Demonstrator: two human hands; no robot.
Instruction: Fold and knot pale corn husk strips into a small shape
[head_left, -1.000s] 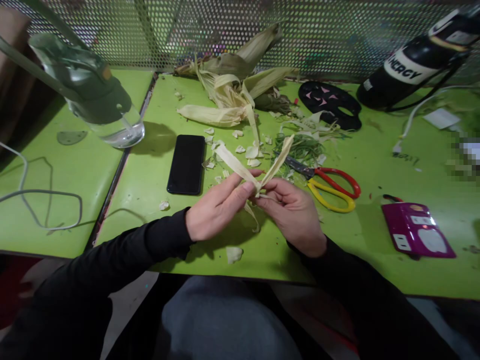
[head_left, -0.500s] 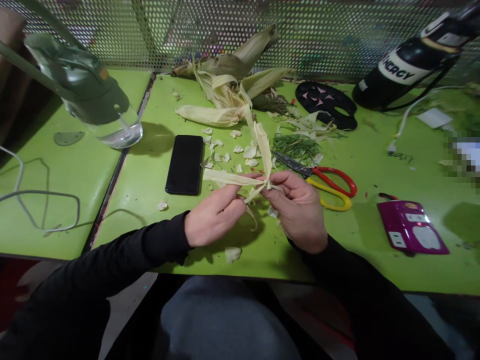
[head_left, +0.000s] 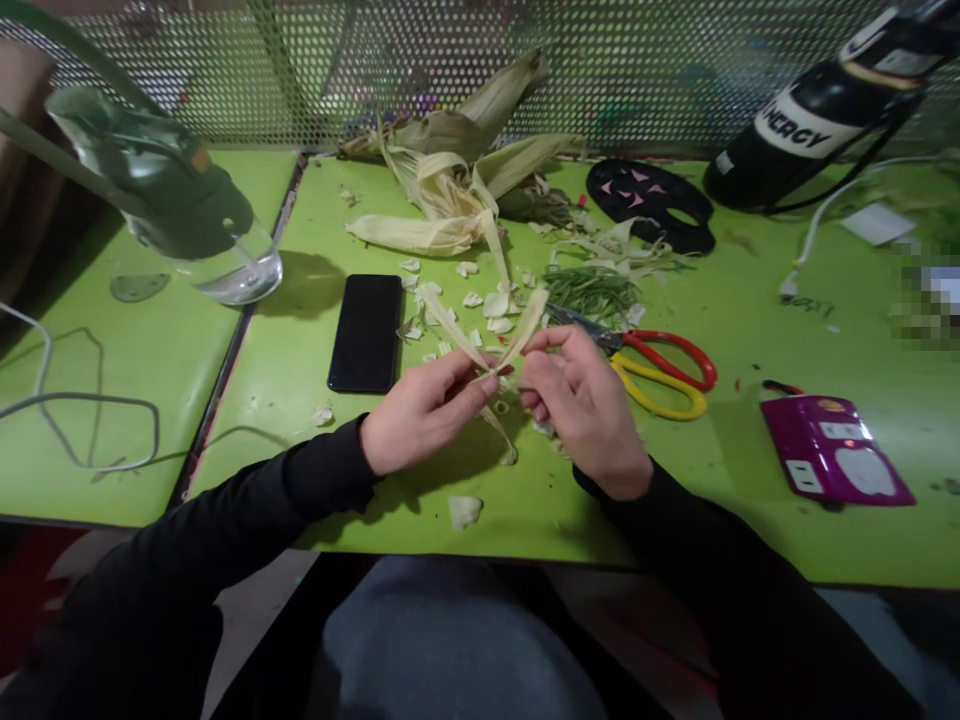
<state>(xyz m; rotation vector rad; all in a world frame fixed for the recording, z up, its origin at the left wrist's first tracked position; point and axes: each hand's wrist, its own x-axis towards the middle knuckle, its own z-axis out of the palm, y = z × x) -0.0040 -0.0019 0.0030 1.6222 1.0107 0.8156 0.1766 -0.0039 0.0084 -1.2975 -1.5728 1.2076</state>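
Pale corn husk strips [head_left: 517, 345] meet at a pinched point, with two ends spreading upward in a V and thinner curled ends hanging below. My left hand [head_left: 427, 410] is closed on that point between thumb and fingers. Just to the right, my right hand [head_left: 585, 405] has thumb and fingers pressed together, and a thin pale end of husk seems to reach its fingertips, partly hidden. Beyond the hands lie small husk scraps [head_left: 499, 305] and a larger heap of corn husks [head_left: 442, 190]. Scissors [head_left: 660, 385] with one red and one yellow handle rest right of my right hand.
A black phone [head_left: 365, 333] lies left of the hands. Green shreds [head_left: 592, 292] sit by the scissors, below a black palette-shaped piece [head_left: 652, 205]. Two bottles, one green and clear [head_left: 187, 210] and one black [head_left: 802, 125], stand behind; a purple packet [head_left: 836, 450] is at right.
The joined strips have shifted left into my left hand's pinch, and their ends now point up in a V. My right hand has come off the knot and sits slightly apart.
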